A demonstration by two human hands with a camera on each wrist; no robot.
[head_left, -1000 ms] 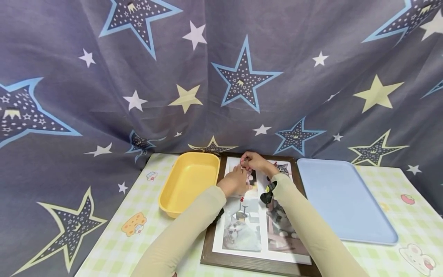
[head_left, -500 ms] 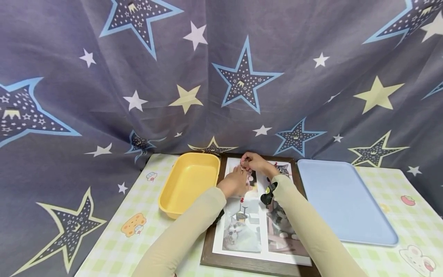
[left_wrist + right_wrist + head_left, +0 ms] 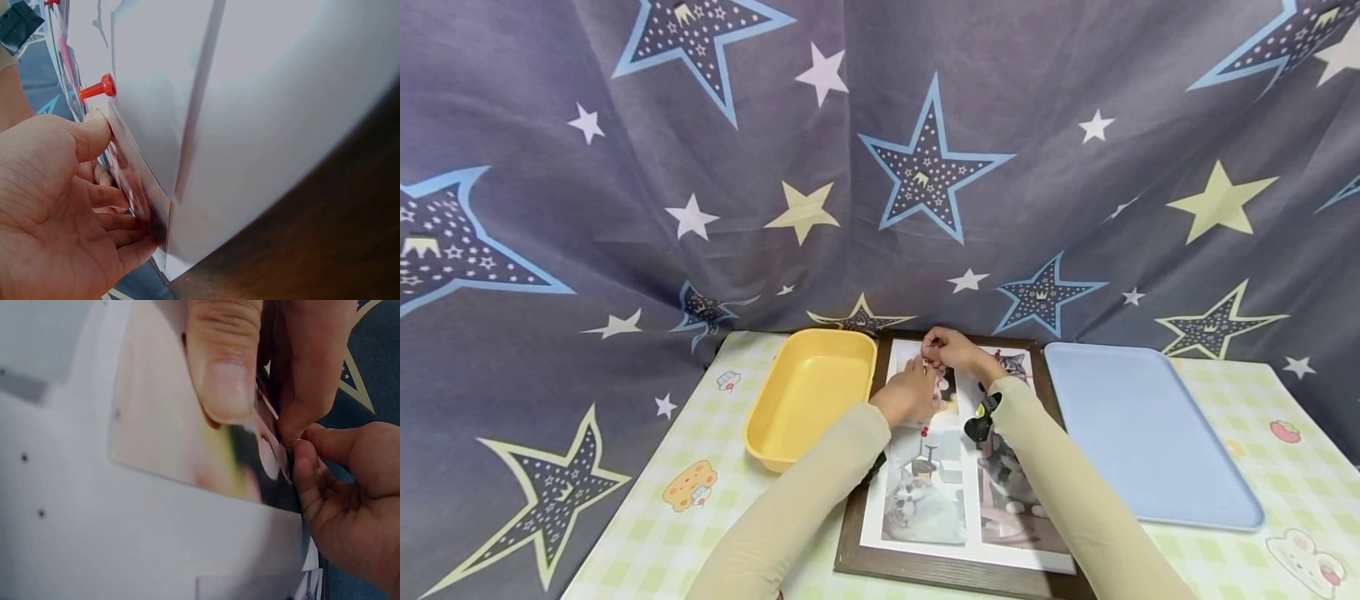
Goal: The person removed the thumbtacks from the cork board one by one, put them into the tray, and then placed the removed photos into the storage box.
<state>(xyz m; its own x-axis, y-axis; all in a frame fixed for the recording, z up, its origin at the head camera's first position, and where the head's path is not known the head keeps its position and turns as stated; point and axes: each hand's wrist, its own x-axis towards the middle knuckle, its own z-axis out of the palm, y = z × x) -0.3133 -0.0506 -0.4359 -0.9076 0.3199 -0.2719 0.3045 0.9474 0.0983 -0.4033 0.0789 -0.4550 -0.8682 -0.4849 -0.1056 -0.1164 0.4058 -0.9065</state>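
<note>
L fingers (image 3: 312, 369) on photo (image 3: 169, 419), R fingers (image 3: 334, 444) at photo edge, pinching tiny red bit (image 3: 304, 434), prob. pin

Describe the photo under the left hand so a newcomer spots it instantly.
Find the dark-framed board between the yellow tray and the blue tray. In its far-left part, the left hand partly covers the photo. Unlike the pale cat photo nearer the camera, it shows a yellow patch beside black.

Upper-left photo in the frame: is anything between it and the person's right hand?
Only the left hand: it lies across the photo, its fingers close to those of the right hand. Nothing else visible intervenes; a red pin stands nearer the person.
</note>
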